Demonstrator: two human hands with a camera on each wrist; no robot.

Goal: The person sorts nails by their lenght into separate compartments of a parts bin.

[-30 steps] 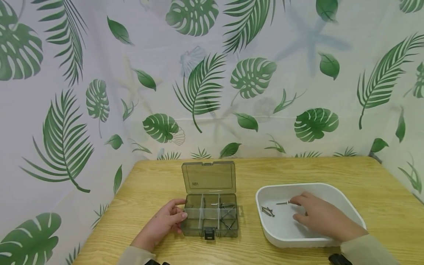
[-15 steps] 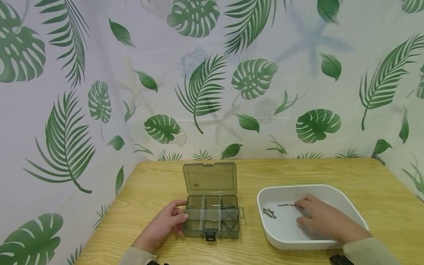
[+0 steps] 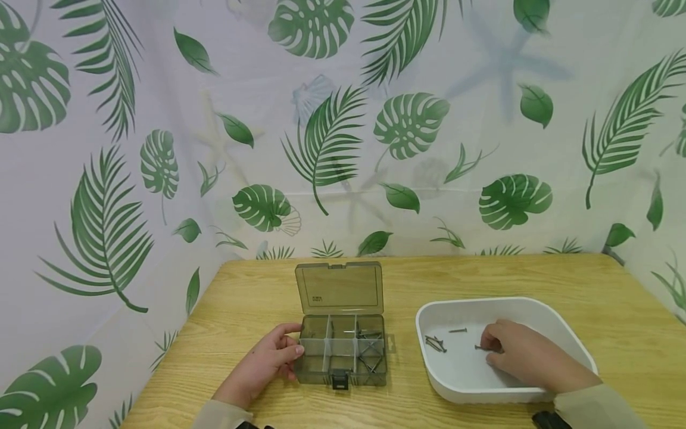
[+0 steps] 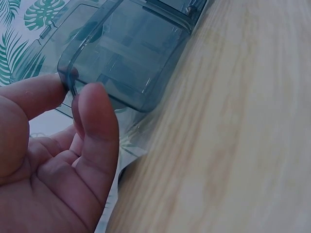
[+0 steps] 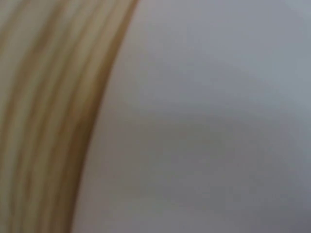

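A smoky, see-through compartment box (image 3: 313,376) stands on the table with its lid (image 3: 340,289) raised. My left hand (image 3: 268,356) grips its left side; in the left wrist view, thumb (image 4: 97,109) and forefinger pinch the edge of the box wall. Several dark screws (image 3: 370,357) lie in the two right-hand compartments. Inside the white tray (image 3: 485,395), my right hand (image 3: 522,353) pinches a screw (image 3: 479,347), whose end shows left of the fingertips. Another screw (image 3: 458,330) lies on the tray floor, left of a small pile of screws (image 3: 435,344) at the left wall.
Both containers stand on a wood-grain table (image 3: 257,298), the tray to the right of the box. A leaf-patterned cloth (image 3: 343,226) hangs behind and at both sides. Blurred white tray wall (image 5: 204,126) fills most of the right wrist view.
My right hand has drawn a screw toward itself, away from the one beside it, and its fingers have closed in. The left hand stays on the box.
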